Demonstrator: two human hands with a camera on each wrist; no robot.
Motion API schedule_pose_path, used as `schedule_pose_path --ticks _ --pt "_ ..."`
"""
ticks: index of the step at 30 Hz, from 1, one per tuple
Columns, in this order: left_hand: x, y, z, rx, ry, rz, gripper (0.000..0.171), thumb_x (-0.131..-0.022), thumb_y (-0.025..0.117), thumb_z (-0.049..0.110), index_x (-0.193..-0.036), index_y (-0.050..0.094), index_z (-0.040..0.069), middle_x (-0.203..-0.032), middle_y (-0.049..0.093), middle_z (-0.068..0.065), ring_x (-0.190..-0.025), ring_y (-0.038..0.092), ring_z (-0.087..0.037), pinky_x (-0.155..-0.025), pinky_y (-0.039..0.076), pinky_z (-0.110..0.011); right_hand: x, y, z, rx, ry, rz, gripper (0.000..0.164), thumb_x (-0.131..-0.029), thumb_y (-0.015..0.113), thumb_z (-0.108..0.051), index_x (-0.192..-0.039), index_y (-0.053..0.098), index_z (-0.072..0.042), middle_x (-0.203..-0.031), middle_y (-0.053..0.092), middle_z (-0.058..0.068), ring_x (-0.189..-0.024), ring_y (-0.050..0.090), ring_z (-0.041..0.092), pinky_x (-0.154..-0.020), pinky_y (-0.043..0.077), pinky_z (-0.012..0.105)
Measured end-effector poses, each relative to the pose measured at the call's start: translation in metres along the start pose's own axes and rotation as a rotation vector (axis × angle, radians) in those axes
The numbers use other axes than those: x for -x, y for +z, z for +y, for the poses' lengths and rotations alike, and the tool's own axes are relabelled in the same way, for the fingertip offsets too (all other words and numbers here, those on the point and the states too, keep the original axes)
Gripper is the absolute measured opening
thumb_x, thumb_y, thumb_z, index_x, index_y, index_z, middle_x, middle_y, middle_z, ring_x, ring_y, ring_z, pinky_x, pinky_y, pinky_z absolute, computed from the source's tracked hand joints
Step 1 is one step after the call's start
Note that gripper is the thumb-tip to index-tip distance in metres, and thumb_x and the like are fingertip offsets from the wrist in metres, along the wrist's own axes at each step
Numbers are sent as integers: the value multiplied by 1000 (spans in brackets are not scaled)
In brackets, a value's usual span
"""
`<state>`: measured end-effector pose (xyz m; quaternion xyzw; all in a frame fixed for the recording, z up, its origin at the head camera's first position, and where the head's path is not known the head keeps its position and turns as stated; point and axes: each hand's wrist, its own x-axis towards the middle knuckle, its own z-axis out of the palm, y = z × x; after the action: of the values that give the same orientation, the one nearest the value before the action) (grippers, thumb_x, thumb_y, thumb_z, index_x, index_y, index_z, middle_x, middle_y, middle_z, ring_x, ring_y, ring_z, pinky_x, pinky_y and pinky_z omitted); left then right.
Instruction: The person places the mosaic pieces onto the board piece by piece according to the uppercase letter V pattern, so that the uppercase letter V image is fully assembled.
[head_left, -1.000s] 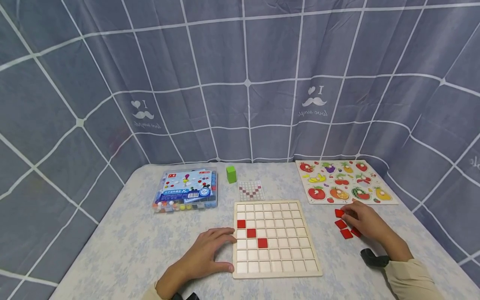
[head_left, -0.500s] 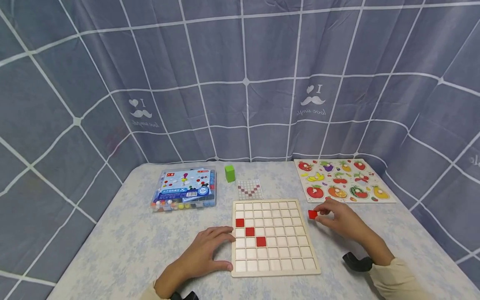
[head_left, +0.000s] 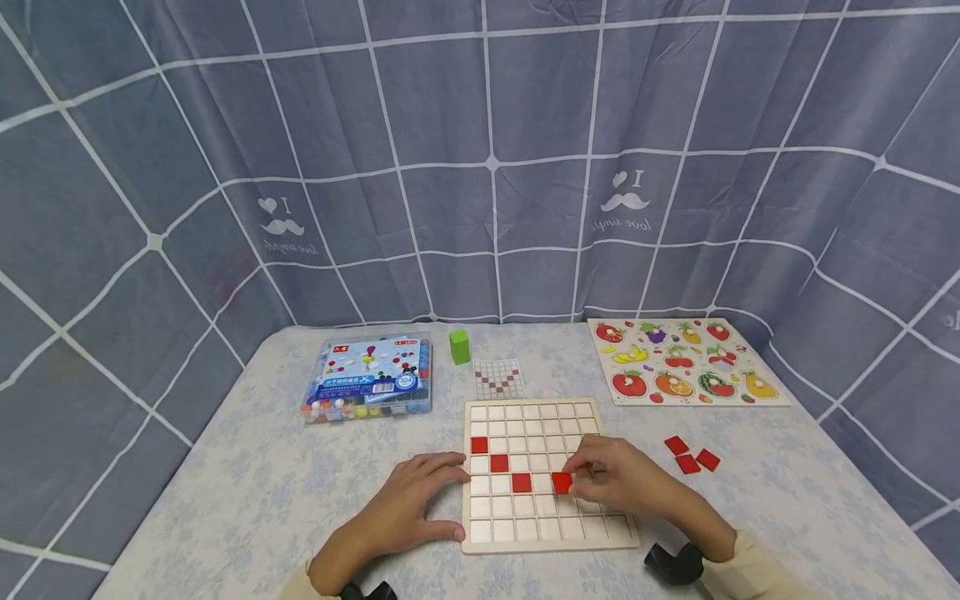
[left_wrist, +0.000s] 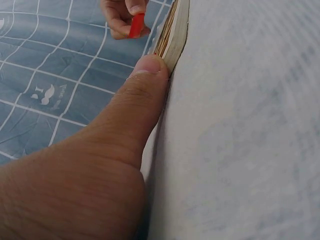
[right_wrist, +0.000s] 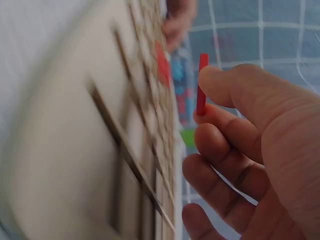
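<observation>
My right hand [head_left: 622, 475] pinches a red square tile [right_wrist: 202, 85] between thumb and fingertip. In the right wrist view the tile is held clear above the surface of the wooden grid board [head_left: 528, 533]. Three red tiles lie in the board's cells, stepping down diagonally from the left; one is a red tile [head_left: 499, 463] in the middle of that line. At the board's left edge rests my left hand [head_left: 405, 504], its thumb and fingers spread and touching the frame. The left wrist view shows the left thumb [left_wrist: 135, 95] against the board's side.
Three loose red tiles [head_left: 687, 463] lie right of the board. Behind it are a pattern card [head_left: 498, 379] and a green block [head_left: 460, 347]. A plastic case [head_left: 367, 379] of colored parts stands back left, a fruit puzzle board [head_left: 682, 362] back right.
My right hand has taken a red tile from the loose group at the right and carried it left over the board. My left hand has stayed at the board's edge.
</observation>
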<state>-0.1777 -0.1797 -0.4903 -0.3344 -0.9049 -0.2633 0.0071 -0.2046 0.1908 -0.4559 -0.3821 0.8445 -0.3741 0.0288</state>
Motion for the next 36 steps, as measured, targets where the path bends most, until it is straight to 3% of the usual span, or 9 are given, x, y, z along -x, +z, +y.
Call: schedule_pose_path --ticks 6,12,26,36 --pt "1 2 -1 12 -17 -13 62 -84 68 67 -133 59 30 -151 46 7 -137 41 -23 -101 35 -62 -2 21 -11 157 82 -81 12 -87 81 -31 -98 76 -28 -89 57 -20 -80 51 1 -70 46 23" --pt "1 1 -1 -1 -28 -21 64 -84 67 69 -134 58 31 -152 44 7 -137 40 -22 -101 34 -62 -4 28 -14 243 72 -73 12 -85 82 -32 -93 73 -30 -87 55 -21 -80 48 0 -71 44 24" --pt "0 -1 -1 7 -11 -4 60 -86 67 66 -133 59 30 -151 46 6 -136 42 -23 -99 35 -63 -6 30 -12 220 78 -62 15 -86 82 -34 -93 69 -31 -85 54 -21 -82 47 2 -73 43 26" --pt "1 1 0 11 -20 -11 63 -83 69 67 -133 59 30 -152 45 6 -137 41 -23 -101 34 -62 -4 30 -12 212 46 -68 10 -88 79 -32 -96 74 -28 -94 56 -23 -87 48 2 -77 45 28"
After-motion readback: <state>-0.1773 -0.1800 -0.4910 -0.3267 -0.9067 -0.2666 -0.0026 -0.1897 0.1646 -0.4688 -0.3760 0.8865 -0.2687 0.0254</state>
